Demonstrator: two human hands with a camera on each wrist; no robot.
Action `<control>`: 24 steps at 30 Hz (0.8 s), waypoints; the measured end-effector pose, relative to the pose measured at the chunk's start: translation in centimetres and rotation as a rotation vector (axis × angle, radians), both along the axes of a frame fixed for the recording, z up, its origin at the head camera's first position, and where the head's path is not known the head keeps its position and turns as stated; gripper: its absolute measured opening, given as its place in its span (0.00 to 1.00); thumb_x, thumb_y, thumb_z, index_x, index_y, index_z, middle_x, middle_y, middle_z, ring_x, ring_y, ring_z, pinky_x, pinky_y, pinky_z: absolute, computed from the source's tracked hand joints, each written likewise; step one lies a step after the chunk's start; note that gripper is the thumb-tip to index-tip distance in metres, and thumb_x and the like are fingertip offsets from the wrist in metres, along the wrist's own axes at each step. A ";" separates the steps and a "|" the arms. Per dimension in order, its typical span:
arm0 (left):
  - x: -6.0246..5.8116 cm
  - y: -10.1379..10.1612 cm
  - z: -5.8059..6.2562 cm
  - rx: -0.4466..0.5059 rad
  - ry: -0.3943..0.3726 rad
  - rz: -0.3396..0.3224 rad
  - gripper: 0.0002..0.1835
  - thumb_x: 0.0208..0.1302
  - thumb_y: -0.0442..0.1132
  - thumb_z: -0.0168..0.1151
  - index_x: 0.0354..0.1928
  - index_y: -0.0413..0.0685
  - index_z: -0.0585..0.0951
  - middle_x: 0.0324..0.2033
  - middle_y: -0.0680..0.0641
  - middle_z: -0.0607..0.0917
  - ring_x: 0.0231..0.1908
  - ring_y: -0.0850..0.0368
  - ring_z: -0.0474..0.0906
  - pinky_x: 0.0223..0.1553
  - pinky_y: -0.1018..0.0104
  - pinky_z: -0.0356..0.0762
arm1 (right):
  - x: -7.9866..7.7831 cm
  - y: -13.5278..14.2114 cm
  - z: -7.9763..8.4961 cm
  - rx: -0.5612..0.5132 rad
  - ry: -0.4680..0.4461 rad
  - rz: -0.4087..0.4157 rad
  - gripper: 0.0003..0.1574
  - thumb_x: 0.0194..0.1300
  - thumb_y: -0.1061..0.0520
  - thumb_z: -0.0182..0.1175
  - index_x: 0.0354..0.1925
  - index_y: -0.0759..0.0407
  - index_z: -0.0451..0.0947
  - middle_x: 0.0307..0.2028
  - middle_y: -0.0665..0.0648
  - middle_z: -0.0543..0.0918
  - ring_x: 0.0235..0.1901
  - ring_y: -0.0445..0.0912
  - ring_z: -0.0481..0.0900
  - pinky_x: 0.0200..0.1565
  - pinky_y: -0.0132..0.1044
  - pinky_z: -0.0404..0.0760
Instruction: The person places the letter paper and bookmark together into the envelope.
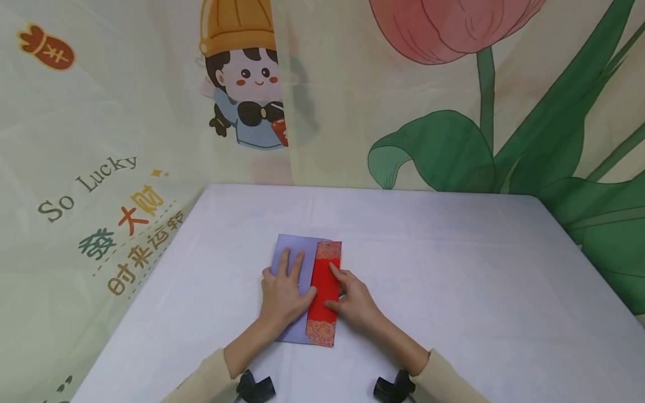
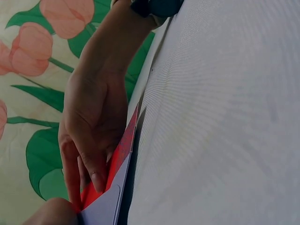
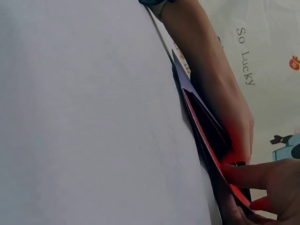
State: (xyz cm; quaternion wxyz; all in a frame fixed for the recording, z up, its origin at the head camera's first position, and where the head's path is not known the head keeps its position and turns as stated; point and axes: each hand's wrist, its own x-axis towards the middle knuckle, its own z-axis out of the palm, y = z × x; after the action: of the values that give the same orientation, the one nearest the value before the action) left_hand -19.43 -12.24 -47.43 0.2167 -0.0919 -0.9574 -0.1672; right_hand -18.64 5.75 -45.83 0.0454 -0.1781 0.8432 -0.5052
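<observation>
On the table, a purple card lies with a red paper strip along its right side; floral patterning marks both ends of the strip. My left hand rests on the purple card with fingers spread, thumb tip at the strip's left edge. At the strip's right edge, my right hand pinches the paper. In the right wrist view, the right thumb lies on the red inner face while other fingers reach below it. That view also shows a dark gap between the strip and the layers above it.
A white cloth covers the table around the card. Behind stands a printed curtain with a large tulip and a cartoon figure. Black camera mounts sit at the left wrist and right wrist.
</observation>
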 end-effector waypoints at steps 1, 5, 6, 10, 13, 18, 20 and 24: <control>0.0 0.0 0.0 -0.002 0.003 0.003 0.39 0.47 0.54 0.60 0.65 0.51 0.68 0.65 0.39 0.63 0.41 0.32 0.65 0.37 0.45 0.65 | -0.1 -0.1 0.1 0.012 0.010 0.010 0.49 0.50 0.65 0.68 0.68 0.62 0.57 0.54 0.59 0.71 0.34 0.45 0.75 0.31 0.29 0.77; 0.0 0.0 0.0 -0.009 0.015 0.000 0.39 0.46 0.53 0.60 0.64 0.50 0.68 0.64 0.38 0.63 0.43 0.32 0.66 0.38 0.45 0.65 | -0.5 -0.2 0.4 0.139 0.078 0.029 0.51 0.49 0.58 0.70 0.68 0.60 0.58 0.48 0.57 0.73 0.37 0.45 0.72 0.35 0.33 0.76; 0.0 0.0 0.0 -0.013 0.013 -0.002 0.39 0.47 0.54 0.60 0.65 0.50 0.68 0.65 0.38 0.63 0.44 0.32 0.66 0.38 0.45 0.65 | -0.6 -0.1 0.5 0.183 0.098 0.022 0.52 0.48 0.56 0.70 0.68 0.59 0.58 0.48 0.56 0.73 0.39 0.45 0.71 0.37 0.34 0.76; 0.0 0.0 -0.1 -0.023 -0.004 -0.004 0.40 0.47 0.55 0.59 0.65 0.50 0.68 0.65 0.38 0.61 0.44 0.33 0.65 0.37 0.45 0.67 | -0.8 0.1 0.3 0.310 0.178 -0.004 0.55 0.42 0.49 0.73 0.67 0.57 0.60 0.48 0.55 0.72 0.46 0.46 0.66 0.43 0.39 0.74; 0.0 -0.1 0.0 -0.032 -0.005 0.012 0.40 0.47 0.55 0.59 0.65 0.51 0.68 0.65 0.39 0.61 0.43 0.33 0.65 0.35 0.45 0.67 | -1.1 0.0 -0.1 0.332 0.235 0.026 0.57 0.42 0.45 0.73 0.68 0.57 0.59 0.48 0.55 0.71 0.45 0.46 0.65 0.43 0.39 0.71; -0.1 0.0 0.0 -0.027 -0.002 0.022 0.39 0.46 0.55 0.59 0.64 0.51 0.69 0.65 0.39 0.62 0.42 0.33 0.65 0.37 0.45 0.65 | -1.6 0.2 -0.4 0.295 0.247 0.102 0.60 0.43 0.42 0.72 0.69 0.57 0.56 0.51 0.55 0.69 0.46 0.45 0.64 0.44 0.40 0.67; -0.1 0.1 0.0 -0.021 -0.009 0.017 0.40 0.46 0.55 0.59 0.65 0.51 0.68 0.65 0.39 0.62 0.42 0.33 0.65 0.38 0.45 0.65 | -1.7 0.7 -0.5 0.272 0.236 0.127 0.62 0.41 0.45 0.74 0.69 0.60 0.55 0.53 0.55 0.68 0.47 0.45 0.63 0.45 0.41 0.68; 0.1 0.2 0.1 -0.030 -0.015 0.024 0.40 0.46 0.56 0.59 0.64 0.51 0.69 0.65 0.40 0.61 0.42 0.33 0.64 0.38 0.45 0.65 | -1.8 0.9 -0.6 0.273 0.272 0.188 0.66 0.39 0.44 0.74 0.69 0.62 0.52 0.58 0.55 0.66 0.50 0.47 0.62 0.47 0.43 0.67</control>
State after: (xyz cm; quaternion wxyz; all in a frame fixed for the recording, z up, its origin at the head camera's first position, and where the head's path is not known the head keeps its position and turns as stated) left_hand -19.37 -12.06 -47.37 0.2099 -0.0825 -0.9624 -0.1511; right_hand -20.43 6.65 -46.47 0.0016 -0.3146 0.8820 -0.3510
